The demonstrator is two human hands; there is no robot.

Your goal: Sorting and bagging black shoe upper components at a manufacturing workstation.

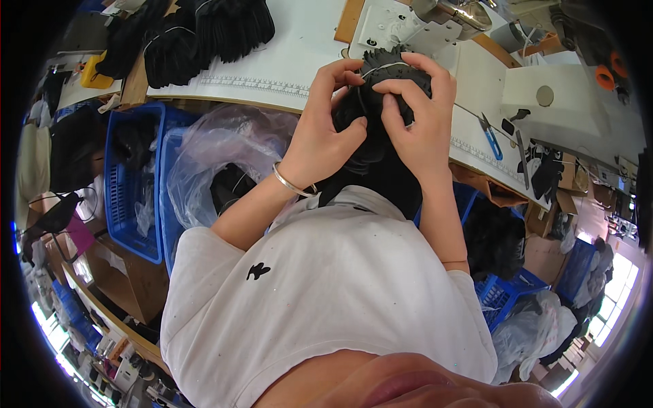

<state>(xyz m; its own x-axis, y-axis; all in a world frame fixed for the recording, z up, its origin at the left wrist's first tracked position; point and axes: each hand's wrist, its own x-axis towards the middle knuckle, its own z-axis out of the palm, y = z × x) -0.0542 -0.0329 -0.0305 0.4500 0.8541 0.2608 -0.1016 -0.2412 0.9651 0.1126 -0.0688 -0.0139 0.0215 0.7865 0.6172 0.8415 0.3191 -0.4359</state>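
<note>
White cloth comes nearest, a loose T-shirt (340, 272) with a small black motif, on the person whose arms reach forward from it. Beyond a silvery bangle (294, 183), the left hand (330, 119) curls round the left side of a black bundle (396, 71), fingers bent over it and thumb below. The right hand (418, 112) clasps the other side, its fingers arched apart across the dark layers; whether its thumb pinches a single layer cannot be told. The bundle, bound with a pale tie, is at the near edge of a white worktable (306, 41). Left of the person, clear plastic (231, 139) billows beside a blue basket (161, 190). Blue-handled snips (491, 139) lie on the tabletop at right, near a cream machine (564, 102). Farther off, at upper left, sit more tied black bundles (235, 30).
</note>
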